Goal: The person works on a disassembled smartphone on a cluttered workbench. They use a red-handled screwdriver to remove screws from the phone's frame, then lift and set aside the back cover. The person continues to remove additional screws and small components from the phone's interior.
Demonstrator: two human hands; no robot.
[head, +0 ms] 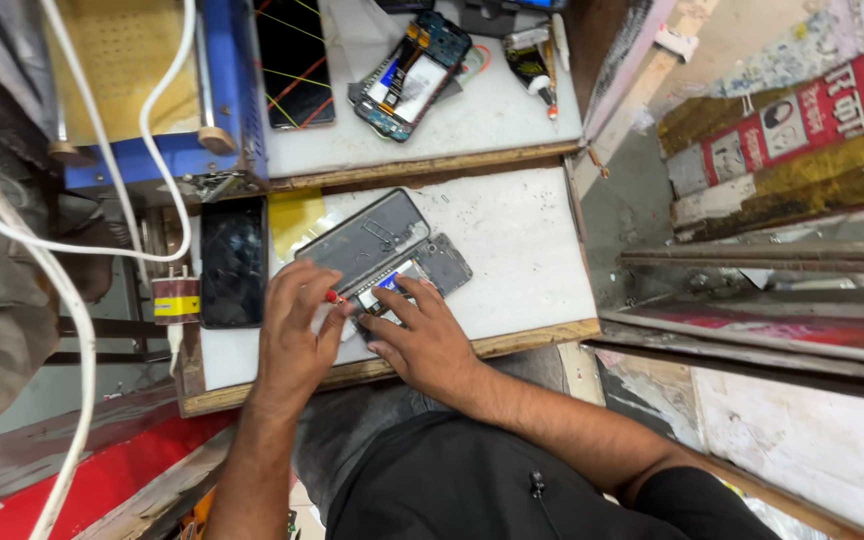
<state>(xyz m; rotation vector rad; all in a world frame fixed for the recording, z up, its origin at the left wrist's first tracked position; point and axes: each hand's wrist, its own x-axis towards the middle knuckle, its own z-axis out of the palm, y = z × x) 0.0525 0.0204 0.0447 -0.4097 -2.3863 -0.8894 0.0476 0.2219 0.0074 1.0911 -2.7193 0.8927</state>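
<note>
Head view, frame centre: left hand (297, 330) is pinching a red-handled screwdriver (333, 297) while right hand (422, 335), fingers spread, is pressing the opened phone (414, 272) flat, steadying it on the white board (522, 250).

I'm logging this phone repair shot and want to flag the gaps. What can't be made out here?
Head view only:
- Tip of the red-handled tool: hidden by the left hand.
- Lower end of the opened dark grey phone: covered by the right hand.
- Second opened phone on the upper white board: parts too small to tell.
- Blue machine: cut off by the top edge.
</note>
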